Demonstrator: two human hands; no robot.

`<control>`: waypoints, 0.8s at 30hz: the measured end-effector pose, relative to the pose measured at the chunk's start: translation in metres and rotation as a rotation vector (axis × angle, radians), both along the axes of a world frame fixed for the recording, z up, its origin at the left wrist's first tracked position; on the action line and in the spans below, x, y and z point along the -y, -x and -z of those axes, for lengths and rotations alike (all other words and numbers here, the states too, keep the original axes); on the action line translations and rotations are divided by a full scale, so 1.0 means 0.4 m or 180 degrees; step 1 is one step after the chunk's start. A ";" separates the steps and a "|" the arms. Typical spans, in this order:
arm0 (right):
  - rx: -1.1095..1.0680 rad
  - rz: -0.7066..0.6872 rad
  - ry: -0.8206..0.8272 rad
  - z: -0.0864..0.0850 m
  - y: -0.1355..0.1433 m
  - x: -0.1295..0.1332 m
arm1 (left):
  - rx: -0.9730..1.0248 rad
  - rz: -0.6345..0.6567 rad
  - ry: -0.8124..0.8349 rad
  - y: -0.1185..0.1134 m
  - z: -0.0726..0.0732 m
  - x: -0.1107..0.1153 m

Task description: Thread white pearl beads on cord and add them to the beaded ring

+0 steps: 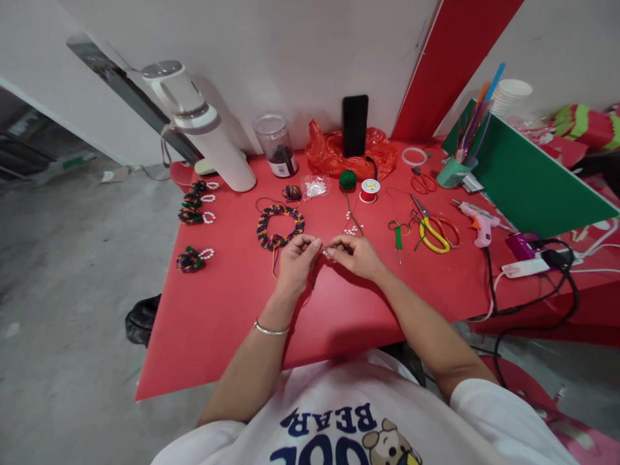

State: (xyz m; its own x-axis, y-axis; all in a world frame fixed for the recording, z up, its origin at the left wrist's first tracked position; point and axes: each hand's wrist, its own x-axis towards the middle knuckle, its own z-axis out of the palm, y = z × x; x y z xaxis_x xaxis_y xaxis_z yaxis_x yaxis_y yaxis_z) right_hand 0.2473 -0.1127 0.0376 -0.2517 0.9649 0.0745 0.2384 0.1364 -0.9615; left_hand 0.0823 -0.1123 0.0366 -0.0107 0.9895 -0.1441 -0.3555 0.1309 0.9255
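White beads — a tiny cluster between the fingertips of both hands, over the middle of the red tabletop. Left hand with thumb and forefinger pinched narrow, seemingly on a dark thread trailing down toward the near edge. Right hand pinched likewise, close on the beads; too small to count, and impossible to tell whether threaded or only being lined up.

Step in hand, by the look of it: stringing beads onto the thread. Similar white bead loops on the four yarn bundles along the left edge of the table. Just beyond the right fingers, a scatter of loose beads; farther back, a clear plastic bag with more inside. Just beyond the left hand, a multicoloured yarn ring, lying flat. Off to the right, out of both hands — a green-handled needle tool and scissors with a yellow grip.

Next move, in judgement: likely calling for a steady left pinch on the thread, a fine right-hand nudge of the beads, and enough tension to prevent slipping off the free end.
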 end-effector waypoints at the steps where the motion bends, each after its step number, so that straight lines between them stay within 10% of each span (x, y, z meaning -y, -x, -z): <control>1: -0.0007 -0.0024 0.0025 -0.002 -0.002 0.000 | 0.0061 0.0052 0.0093 0.000 -0.004 0.000; 24: -0.0252 -0.0020 0.0093 0.017 -0.007 -0.015 | -0.0863 -0.0263 -0.0527 0.003 -0.003 0.001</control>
